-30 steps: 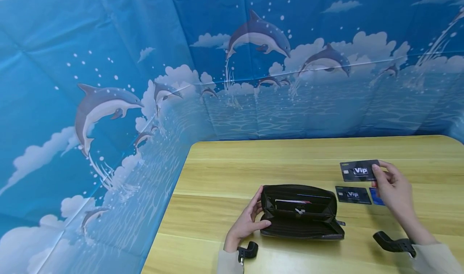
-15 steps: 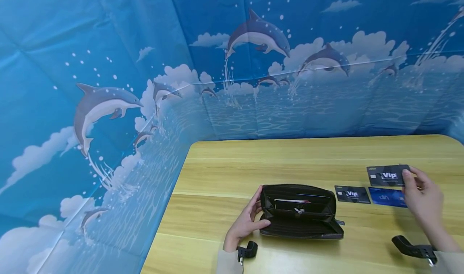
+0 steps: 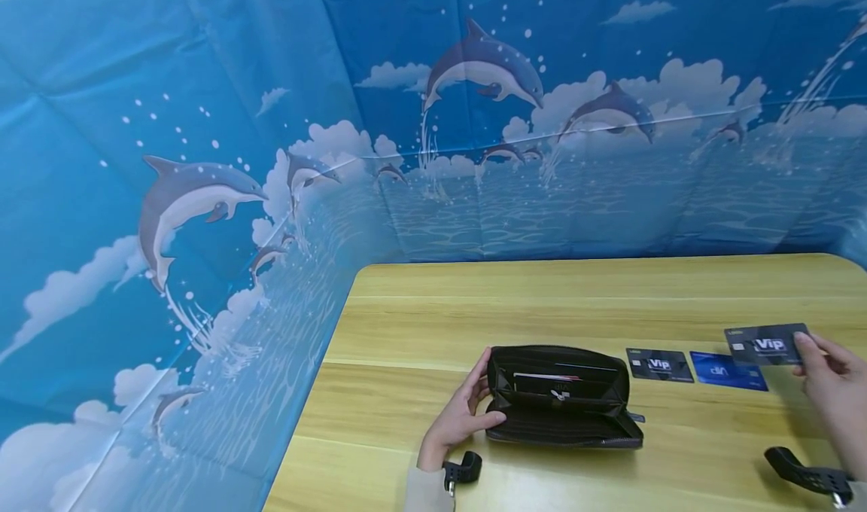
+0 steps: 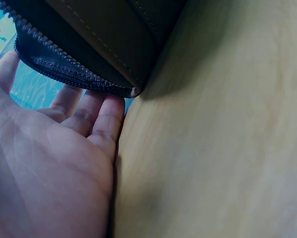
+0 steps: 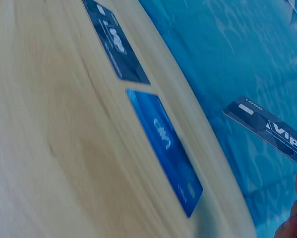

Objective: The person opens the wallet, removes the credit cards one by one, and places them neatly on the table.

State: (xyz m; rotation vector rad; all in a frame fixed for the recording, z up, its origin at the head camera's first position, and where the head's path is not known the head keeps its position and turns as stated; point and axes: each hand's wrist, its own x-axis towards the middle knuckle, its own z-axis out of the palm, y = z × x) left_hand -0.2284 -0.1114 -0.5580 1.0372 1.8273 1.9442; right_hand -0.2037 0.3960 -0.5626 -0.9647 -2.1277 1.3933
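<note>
A black zip-around wallet [image 3: 558, 429] stands open on the table, its card slots and inner zip pocket facing up. My left hand [image 3: 460, 420] holds its left end, thumb at the front and fingers at the back. In the left wrist view the fingers [image 4: 106, 119] touch the zippered edge [image 4: 74, 74]. My right hand [image 3: 836, 380] pinches a dark VIP card [image 3: 765, 346] by its right end, above the table. A second dark VIP card [image 3: 660, 365] lies flat right of the wallet. Beside it lies a blue card [image 3: 728, 371], one corner overlapped in view by the held card.
The wooden table [image 3: 420, 316] reaches back to a blue dolphin-print sheet [image 3: 433, 218], which also hangs along the left side. White and red-edged inserts [image 3: 545, 377] show inside the wallet. A black wrist mount [image 3: 806, 473] sits on the right wrist.
My right hand has carried the VIP card rightward and, in the last half second, slightly nearer. The blue card has come into fuller view. My left hand and the wallet have stayed put.
</note>
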